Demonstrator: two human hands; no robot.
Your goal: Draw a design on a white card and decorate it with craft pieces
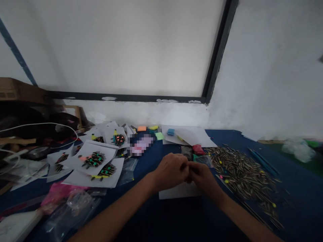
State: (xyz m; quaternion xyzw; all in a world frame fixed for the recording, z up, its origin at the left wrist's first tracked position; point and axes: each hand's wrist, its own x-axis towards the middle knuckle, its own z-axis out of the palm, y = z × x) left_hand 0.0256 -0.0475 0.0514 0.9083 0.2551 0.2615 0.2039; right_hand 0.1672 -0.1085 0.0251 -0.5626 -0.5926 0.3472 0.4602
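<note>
My left hand (173, 170) and my right hand (203, 176) meet at the middle of the table, fingers bent and pinched together. Whatever lies between the fingertips is hidden. Just below them a white paper sheet (178, 193) lies on the blue table. Right of my right hand spreads a pile of striped sunflower seeds (239, 173) with small yellow and pink bits among them. Close beyond the hands sit a red packet (198, 149), a dark grey-brown packet (186, 152) and a clear bag with something green (203, 159).
At left, several paper sheets (75, 163) carry small seed-covered animal figures (95, 159). Orange (141, 128), pale green (159, 136) and blue (171, 131) pieces line the back. Blue tweezers (263, 162) lie at right. A pink bag (59, 193) and white cable (54, 123) are at left.
</note>
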